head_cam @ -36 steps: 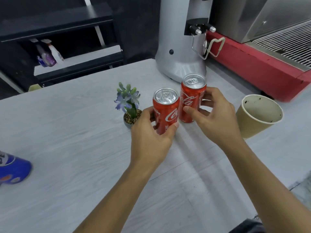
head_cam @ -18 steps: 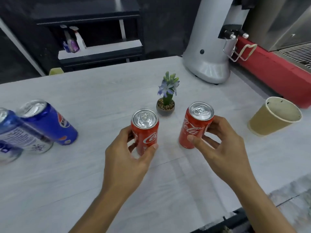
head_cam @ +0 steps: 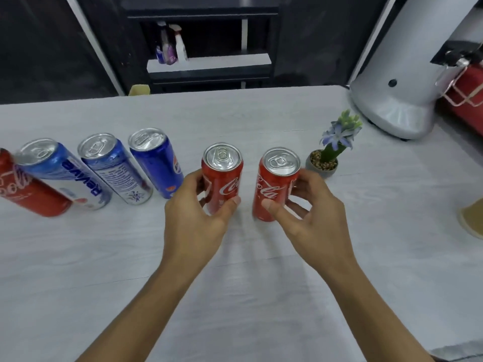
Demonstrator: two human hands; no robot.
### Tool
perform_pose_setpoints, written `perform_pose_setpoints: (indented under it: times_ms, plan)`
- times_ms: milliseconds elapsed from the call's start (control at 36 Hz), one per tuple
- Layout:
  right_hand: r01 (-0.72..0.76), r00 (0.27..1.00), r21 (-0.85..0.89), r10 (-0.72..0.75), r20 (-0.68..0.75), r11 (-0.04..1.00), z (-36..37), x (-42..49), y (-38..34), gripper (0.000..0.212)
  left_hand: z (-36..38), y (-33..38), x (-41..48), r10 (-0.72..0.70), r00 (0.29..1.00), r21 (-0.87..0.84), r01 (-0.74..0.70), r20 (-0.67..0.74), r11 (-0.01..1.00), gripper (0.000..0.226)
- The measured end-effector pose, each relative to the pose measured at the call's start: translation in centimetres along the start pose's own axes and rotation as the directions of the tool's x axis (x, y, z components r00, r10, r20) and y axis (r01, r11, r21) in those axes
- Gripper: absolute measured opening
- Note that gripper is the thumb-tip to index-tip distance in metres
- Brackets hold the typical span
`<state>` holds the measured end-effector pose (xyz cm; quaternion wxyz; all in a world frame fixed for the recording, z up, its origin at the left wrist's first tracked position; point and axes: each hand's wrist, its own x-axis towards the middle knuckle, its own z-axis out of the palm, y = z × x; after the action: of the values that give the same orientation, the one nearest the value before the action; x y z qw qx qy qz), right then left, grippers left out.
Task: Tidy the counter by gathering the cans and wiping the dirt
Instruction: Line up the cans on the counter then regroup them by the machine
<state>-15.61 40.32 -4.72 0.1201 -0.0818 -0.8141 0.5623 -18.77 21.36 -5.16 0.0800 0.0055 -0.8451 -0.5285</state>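
Left hand [head_cam: 194, 218] wraps one Coca-Cola can [head_cam: 222, 176], right hand [head_cam: 311, 212] the other Coca-Cola can [head_cam: 277, 182], mid-countertop [head_cam: 261, 283]. Rigid, smooth, probably slippery; hold mid-body, not the rims.

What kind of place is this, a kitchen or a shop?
Probably a cafe or drinks counter. A big silver machine stands at the back of a pale counter, a row of soda cans lines it, and spray bottles sit on a shelf behind.
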Motion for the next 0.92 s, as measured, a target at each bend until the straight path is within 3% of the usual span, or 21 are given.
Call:
perform_pose_setpoints:
  times_ms: [500, 917]
  plan:
    - [0.05, 0.995, 0.052, -0.046, -0.083, 0.997, 5.2, 5.4, -1.4, 0.055, 2.2, 0.1, 3.9, -0.034, 0.987, -0.101, 0.018, -0.159, 0.995, 0.053]
    - [0.038, 0.995, 0.041, -0.034, -0.094, 0.998, 6.2, 6.0, -0.4, 0.055, 2.7, -0.5, 4.6, -0.076, 0.984, -0.076, 0.065, -0.16, 0.995, 0.053]
